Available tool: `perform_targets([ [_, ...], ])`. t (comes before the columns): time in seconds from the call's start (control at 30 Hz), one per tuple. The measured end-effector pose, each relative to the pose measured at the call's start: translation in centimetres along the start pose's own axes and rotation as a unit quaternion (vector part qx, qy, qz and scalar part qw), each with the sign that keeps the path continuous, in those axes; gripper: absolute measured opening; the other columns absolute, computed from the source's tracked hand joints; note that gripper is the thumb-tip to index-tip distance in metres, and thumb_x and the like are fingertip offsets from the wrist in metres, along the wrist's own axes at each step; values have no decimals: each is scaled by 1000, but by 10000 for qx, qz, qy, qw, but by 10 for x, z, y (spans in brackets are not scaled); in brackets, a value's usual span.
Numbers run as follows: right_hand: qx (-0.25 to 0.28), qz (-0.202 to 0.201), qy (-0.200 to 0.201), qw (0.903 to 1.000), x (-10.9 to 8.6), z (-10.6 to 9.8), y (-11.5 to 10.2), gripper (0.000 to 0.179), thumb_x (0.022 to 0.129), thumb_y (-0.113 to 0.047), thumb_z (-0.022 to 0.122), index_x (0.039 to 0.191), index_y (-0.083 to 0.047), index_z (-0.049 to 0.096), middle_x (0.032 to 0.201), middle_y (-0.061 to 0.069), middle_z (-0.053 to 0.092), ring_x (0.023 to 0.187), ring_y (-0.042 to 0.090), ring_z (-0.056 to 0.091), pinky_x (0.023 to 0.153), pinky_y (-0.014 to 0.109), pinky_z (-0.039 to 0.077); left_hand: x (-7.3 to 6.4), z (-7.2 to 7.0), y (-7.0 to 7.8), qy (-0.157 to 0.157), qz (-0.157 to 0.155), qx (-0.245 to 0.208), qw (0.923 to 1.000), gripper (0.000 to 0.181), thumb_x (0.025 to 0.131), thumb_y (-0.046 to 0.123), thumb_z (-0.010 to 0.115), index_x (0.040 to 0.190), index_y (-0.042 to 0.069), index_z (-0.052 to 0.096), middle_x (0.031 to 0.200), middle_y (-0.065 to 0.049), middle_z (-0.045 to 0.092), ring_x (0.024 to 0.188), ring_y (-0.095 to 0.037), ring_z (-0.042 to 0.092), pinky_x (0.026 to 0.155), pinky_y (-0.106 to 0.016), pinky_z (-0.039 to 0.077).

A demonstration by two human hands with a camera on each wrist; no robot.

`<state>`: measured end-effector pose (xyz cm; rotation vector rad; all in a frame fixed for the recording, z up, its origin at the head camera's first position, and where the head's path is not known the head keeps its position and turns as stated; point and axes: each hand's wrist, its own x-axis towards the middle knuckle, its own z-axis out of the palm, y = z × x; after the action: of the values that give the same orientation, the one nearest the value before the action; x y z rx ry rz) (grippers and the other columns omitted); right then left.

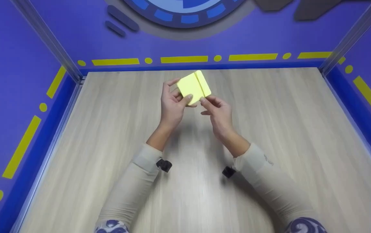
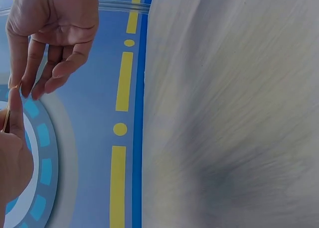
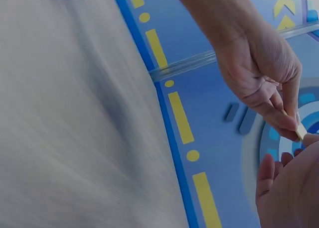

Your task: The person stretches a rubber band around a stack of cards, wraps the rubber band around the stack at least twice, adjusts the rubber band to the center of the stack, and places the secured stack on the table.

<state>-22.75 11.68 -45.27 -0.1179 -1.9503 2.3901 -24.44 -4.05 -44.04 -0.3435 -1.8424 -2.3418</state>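
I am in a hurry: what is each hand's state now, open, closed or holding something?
Left hand: holding the yellow square.
Right hand: pinching the yellow square's edge.

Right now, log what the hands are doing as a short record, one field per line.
Item: yellow square piece, a narrow strip set off along one side
Item position: held up off the table, tilted in the head view
Left hand: grips the piece, thumb on its face
Right hand: pinches the lower end of the strip side
Surface: wood-grain table
Sleeves: pale, one on each forearm, a black device at each wrist
Backdrop: blue wall with yellow dashes and dots
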Motion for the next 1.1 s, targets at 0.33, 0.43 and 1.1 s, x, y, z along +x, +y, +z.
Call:
perform_targets([
  [0.33, 184, 6, 29, 9998, 4, -2, 0, 20, 89, -24, 75, 86, -6, 68, 90, 1, 65, 95, 20, 61, 75, 29, 57, 0, 0, -2, -54, -130, 54, 9999, 59, 92, 0, 66, 141, 12, 34, 132, -17, 65, 111, -28, 70, 75, -39, 63],
  [0.43, 309, 245, -71, 9992, 4, -2, -1, 19, 88, -24, 75, 87, -6, 67, 93, 3, 65, 96, 20, 61, 74, 29, 58, 0, -1, -3, -33, -175, 1, 9998, 59, 93, 0, 65, 141, 12, 34, 131, -17, 65, 110, -28, 70, 76, -40, 63],
  [1.1, 194, 755, -476, 9958, 13, -15, -6, 30, 91, -31, 71, 92, -1, 66, 108, 6, 60, 108, 22, 57, 76, 32, 59, 4, 1, -7, -113, -90, 89, 9999, 58, 92, -2, 65, 141, 10, 35, 127, -17, 67, 105, -29, 72, 73, -41, 63],
])
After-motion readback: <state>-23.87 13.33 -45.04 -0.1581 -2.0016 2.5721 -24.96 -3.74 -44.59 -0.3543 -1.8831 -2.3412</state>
